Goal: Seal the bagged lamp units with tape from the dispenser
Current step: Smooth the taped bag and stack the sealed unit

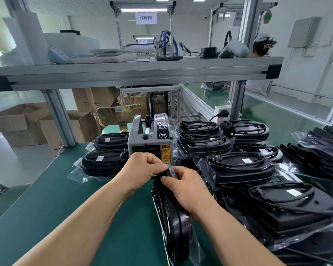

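Just behind the bagged unit [173, 217], dispenser [142, 143] sticker [166, 153] reads "CAUTION".

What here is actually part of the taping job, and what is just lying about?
For the job: tape dispenser; bagged lamp unit, pinched by left hand and right hand; stacked bagged lamps waiting.
Lying about: cardboard boxes; power socket; white scale.

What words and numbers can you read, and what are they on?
"CAUTION": orange sticker on the grey tape dispenser.
"灯罩组装": white hanging paper sign.
"75" and "CM": brown cardboard box.
White labels on the bagged black lamp units: too small to read.
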{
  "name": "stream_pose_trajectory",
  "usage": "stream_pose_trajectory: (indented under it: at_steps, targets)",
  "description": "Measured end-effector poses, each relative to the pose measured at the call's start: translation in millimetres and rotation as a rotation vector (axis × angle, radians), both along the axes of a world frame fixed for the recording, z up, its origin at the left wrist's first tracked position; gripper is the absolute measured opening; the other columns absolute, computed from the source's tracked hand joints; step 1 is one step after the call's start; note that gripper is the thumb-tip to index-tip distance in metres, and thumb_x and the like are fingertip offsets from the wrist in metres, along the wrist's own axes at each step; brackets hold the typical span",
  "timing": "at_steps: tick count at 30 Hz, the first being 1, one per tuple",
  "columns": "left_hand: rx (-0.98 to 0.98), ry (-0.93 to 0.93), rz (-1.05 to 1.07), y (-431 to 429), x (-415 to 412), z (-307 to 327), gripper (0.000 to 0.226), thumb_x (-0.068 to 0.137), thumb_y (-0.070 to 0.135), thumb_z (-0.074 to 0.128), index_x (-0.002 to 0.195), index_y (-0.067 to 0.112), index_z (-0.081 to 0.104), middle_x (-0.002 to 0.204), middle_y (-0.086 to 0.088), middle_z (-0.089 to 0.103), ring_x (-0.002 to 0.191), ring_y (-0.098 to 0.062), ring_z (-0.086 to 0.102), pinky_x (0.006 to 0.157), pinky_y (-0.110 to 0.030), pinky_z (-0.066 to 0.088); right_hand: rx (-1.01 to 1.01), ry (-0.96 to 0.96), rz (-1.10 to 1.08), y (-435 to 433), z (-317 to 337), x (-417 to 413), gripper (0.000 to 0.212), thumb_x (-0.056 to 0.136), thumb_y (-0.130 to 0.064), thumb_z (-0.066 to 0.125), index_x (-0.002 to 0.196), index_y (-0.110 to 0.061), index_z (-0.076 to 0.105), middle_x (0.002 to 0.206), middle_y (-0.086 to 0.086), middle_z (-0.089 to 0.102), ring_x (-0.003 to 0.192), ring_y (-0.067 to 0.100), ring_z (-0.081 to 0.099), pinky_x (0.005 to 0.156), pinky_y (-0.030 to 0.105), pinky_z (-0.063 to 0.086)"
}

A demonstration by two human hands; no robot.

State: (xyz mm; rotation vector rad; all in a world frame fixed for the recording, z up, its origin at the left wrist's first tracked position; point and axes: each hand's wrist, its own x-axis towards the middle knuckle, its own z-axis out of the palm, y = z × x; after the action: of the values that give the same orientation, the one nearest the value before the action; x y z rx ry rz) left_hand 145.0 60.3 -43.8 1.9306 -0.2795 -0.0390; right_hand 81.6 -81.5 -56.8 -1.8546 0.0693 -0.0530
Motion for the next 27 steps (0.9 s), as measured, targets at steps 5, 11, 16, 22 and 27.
stream_pose_trajectory:
  at_steps: [5,11,16,22,27]
  targets:
    - [0.141,-0.053,0.117,-2.0,0.1,-4.6,0.020,0.075,0.033,0.082,0.069,0.021,0.068,0.056,0.012,0.057,0.056,-0.007,0.050,0.059,-0.027,0.043,-0.022,0.004,-0.003,-0.2,1.3,-1.7,0.018,0.088,-0.022,0.068,0.100,-0.008,0.068,0.099,0.018,0.072,0.084,0.030,0.068,0.086,0.049,0.055]
    - [-0.193,0.255,0.256,-21.3,-8.1,-13.4,0.021,0.080,0.029,0.075,0.069,0.014,0.066,0.050,0.008,0.061,0.040,-0.003,0.053,0.041,-0.017,0.040,-0.063,0.016,0.007,0.9,5.5,-4.7,0.015,0.086,-0.025,0.068,0.101,-0.020,0.068,0.097,0.003,0.074,0.093,0.022,0.070,0.089,0.043,0.055]
    - [-0.331,0.322,0.272,-22.0,-12.4,-14.2,0.023,0.082,0.030,0.079,0.079,0.008,0.070,0.062,-0.005,0.070,0.047,-0.011,0.062,0.045,-0.020,0.047,-0.061,0.056,0.016,0.8,6.4,-7.4,0.045,0.082,-0.042,0.075,0.120,-0.021,0.064,0.111,-0.001,0.071,0.103,0.018,0.067,0.096,0.041,0.053]
    - [-0.256,0.388,0.104,-10.2,-26.9,-7.1,0.020,0.073,0.022,0.086,0.082,0.013,0.070,0.075,-0.006,0.071,0.061,-0.014,0.062,0.049,-0.022,0.046,-0.012,0.170,0.159,-7.3,7.3,-11.4,0.022,0.073,-0.017,0.084,0.091,-0.013,0.072,0.085,0.006,0.077,0.078,0.024,0.074,0.081,0.039,0.061]
    - [-0.326,0.135,0.047,-0.9,-51.7,11.7,0.035,0.065,0.012,0.090,0.095,0.016,0.073,0.087,0.000,0.070,0.070,-0.003,0.064,0.062,-0.015,0.050,-0.075,-0.150,0.180,-9.9,11.8,-26.7,0.035,0.074,-0.020,0.075,0.105,-0.034,0.066,0.080,0.000,0.071,0.067,0.006,0.062,0.063,0.024,0.053]
